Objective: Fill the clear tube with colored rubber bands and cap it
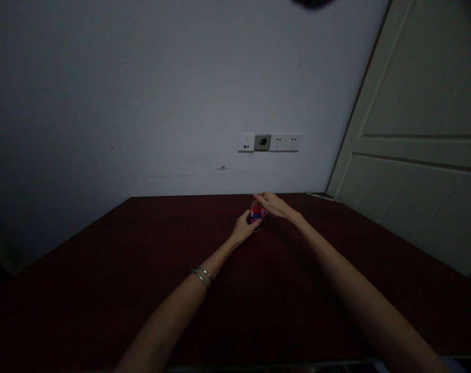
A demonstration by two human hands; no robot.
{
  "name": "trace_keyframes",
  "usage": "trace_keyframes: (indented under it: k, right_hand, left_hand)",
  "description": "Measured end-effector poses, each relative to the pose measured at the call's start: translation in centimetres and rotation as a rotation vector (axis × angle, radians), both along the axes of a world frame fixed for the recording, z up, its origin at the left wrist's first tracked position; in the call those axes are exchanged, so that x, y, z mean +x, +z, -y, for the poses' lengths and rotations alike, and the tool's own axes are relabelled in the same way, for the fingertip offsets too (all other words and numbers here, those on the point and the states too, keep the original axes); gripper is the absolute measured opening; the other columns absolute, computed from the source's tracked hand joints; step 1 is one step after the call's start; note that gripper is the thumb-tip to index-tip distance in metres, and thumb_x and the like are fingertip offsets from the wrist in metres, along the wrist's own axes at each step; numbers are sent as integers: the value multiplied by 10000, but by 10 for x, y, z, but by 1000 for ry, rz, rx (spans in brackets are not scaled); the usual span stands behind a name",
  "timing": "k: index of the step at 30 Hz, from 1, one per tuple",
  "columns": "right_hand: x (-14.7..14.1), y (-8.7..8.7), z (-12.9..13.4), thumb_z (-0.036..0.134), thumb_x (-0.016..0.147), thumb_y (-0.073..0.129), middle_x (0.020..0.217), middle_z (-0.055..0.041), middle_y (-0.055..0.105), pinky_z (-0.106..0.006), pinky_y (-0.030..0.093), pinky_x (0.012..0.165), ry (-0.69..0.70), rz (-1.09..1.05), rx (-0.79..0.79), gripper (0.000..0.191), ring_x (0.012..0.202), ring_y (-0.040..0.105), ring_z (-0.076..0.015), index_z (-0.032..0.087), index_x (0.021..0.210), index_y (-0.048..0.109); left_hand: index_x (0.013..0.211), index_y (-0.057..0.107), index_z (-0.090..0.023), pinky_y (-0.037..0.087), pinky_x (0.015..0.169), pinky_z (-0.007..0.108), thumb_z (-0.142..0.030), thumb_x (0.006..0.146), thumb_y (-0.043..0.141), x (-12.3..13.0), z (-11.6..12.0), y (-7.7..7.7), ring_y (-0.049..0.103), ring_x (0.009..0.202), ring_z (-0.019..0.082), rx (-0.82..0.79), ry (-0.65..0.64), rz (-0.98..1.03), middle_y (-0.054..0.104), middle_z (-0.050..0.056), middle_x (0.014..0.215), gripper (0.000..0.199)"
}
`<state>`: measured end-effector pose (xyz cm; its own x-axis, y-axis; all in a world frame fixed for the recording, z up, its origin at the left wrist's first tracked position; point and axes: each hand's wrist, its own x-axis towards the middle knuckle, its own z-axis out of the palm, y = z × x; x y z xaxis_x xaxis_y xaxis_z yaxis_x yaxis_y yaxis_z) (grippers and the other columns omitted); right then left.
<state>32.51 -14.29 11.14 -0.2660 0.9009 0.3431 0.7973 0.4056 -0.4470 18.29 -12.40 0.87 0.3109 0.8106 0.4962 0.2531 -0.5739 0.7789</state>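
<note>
Far out on the dark red tabletop stands a small, see-through jar-like container [255, 209] with red, blue and purple-pink showing in it. My left hand [244, 228] is closed around its lower left side, thumb at the front. Over the top and right side reaches my right hand [272, 203], its fingers stretched out leftward at the rim. Whether those fingertips touch the top is too small to tell. A pink-purple bit [263, 213] shows at the container's right side, below my right hand.
The dark red table [173, 233] runs up to a pale wall [173, 103]. Wall sockets [285, 143] sit above its back edge. A light panelled door [414, 181] borders the right side. A thin strip [323, 197] lies at the back right edge.
</note>
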Motion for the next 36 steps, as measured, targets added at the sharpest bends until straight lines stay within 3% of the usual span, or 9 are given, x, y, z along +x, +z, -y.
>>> trace_keyframes:
  k: [6,14,21,24,28,32,36]
  right_hand:
    - [-4,11,0,566,859,285,542,-61,613,-253,397,585,40,55,-69,601,540,555,-154,152,688,686]
    - [2,21,3,460,849,381,836,-84,657,-249,414,703,147,4,85,470,709,572,-160,168,682,709]
    - [19,23,-12,428,812,435,785,-65,659,-265,411,755,135,-214,198,402,776,588,-167,161,652,690]
    - [32,15,-26,445,796,442,734,-58,661,-260,416,695,19,-256,201,409,728,586,-168,146,655,684]
    - [46,-9,-41,440,791,439,687,-51,660,-265,427,631,-83,-221,116,410,675,589,-178,127,712,692]
    - [50,-40,-49,314,739,533,918,-89,677,-285,452,740,-54,-192,10,296,820,607,-190,121,903,687]
    - [48,-63,-53,177,630,620,1096,-117,617,-318,452,813,13,-142,-77,428,943,578,-212,140,1056,640]
  left_hand:
    - [968,567,-150,406,673,222,-364,735,584,2,4,-1,528,730,124,-18,-30,75,611,25,850,317]
    - [925,581,-152,402,667,218,-366,731,589,1,10,2,513,701,120,-14,-17,70,596,13,793,289]
    - [961,572,-154,396,650,214,-378,748,575,0,8,-5,496,671,109,-18,-25,63,591,10,798,310]
    - [999,564,-156,410,687,220,-365,752,575,1,8,-5,521,725,119,-41,-56,86,607,23,861,323]
    - [1008,561,-155,421,715,231,-352,756,576,0,10,-3,534,769,131,-64,-73,97,610,41,908,320]
    - [1018,561,-152,425,721,241,-344,754,579,0,13,0,537,779,139,-74,-87,102,609,54,920,327]
    - [1025,562,-153,429,726,250,-341,750,580,-1,15,3,541,779,145,-94,-74,90,612,50,903,334]
